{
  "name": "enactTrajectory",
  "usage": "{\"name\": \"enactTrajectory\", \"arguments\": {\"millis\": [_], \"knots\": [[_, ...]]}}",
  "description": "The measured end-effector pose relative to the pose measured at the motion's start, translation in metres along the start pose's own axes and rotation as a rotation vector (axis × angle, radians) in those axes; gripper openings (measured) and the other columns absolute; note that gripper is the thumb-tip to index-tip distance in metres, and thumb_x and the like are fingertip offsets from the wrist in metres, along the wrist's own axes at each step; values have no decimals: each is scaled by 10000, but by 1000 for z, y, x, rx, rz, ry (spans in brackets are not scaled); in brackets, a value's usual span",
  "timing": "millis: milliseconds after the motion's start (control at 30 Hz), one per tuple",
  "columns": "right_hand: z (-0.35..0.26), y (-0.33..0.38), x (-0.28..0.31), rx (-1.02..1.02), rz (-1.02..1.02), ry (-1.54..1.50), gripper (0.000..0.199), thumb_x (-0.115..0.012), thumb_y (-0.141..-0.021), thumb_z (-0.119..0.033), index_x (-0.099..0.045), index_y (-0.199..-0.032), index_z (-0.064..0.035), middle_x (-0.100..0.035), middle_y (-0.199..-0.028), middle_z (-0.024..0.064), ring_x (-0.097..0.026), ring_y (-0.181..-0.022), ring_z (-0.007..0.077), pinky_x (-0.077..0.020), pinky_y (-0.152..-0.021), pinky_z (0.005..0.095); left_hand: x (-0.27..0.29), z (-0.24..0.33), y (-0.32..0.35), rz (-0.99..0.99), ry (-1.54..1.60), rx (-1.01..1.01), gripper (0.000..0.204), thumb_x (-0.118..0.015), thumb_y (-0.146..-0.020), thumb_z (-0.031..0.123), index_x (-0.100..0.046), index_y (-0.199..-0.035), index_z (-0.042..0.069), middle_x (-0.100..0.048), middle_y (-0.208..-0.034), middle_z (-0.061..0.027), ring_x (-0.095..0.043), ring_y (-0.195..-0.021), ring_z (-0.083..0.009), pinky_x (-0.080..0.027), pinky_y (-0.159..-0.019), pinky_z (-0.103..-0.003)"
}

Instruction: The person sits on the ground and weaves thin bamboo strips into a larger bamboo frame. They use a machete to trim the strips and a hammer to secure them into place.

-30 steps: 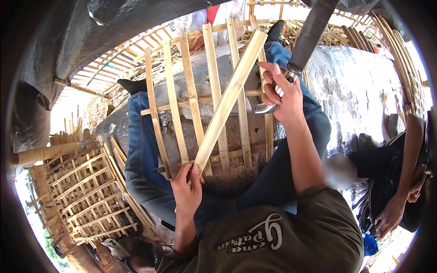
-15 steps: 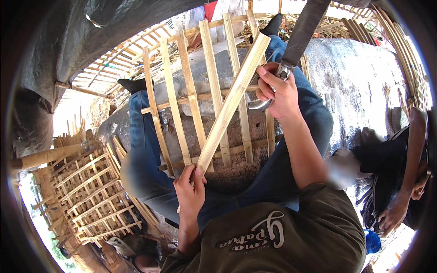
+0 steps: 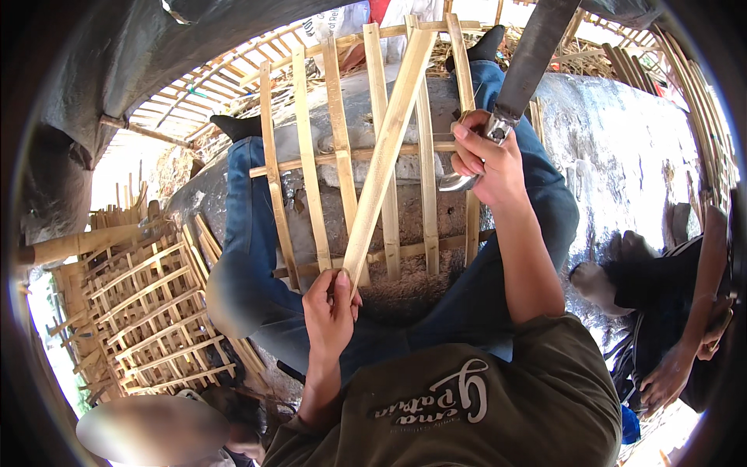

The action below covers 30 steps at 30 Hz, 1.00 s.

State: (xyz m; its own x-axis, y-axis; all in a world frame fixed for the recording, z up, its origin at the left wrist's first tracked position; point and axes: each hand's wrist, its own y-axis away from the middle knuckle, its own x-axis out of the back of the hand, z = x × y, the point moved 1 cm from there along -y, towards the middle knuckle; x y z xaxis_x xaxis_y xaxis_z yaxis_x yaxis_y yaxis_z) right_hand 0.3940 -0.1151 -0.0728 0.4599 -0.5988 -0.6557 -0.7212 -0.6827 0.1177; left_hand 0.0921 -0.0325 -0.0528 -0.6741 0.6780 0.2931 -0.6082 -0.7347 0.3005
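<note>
Your left hand [image 3: 330, 311], at seven o'clock from the middle of the view, grips the lower end of a bamboo slat [image 3: 387, 156] between thumb and fingers. The slat slants away from you, between twelve and one o'clock, passing over a bamboo frame [image 3: 343, 159]; whether the two touch, you cannot tell. Your right hand [image 3: 492, 159], at two o'clock, is closed round a big knife's handle, its dark blade [image 3: 533, 66] pointing to one o'clock, apart from the slat. The frame sits between your bent legs. Lattice panels [image 3: 159, 319] lie at eight o'clock; another person's hand [image 3: 665, 380] shows at four.
</note>
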Motion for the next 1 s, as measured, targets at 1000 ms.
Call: {"name": "enactTrajectory", "arguments": {"millis": [1000], "knots": [[-81,-219,-112,312,120,677,380,-827,-860,-269,-714,-1113,-9,-699,-833,53,-531,-506,122,-464,-467,320,63,4,-4,190,180,-5,325,-485,-1102,230,-613,-915,-2,-572,-622,-38,-500,-480,-78,-383,-451,-250]]}}
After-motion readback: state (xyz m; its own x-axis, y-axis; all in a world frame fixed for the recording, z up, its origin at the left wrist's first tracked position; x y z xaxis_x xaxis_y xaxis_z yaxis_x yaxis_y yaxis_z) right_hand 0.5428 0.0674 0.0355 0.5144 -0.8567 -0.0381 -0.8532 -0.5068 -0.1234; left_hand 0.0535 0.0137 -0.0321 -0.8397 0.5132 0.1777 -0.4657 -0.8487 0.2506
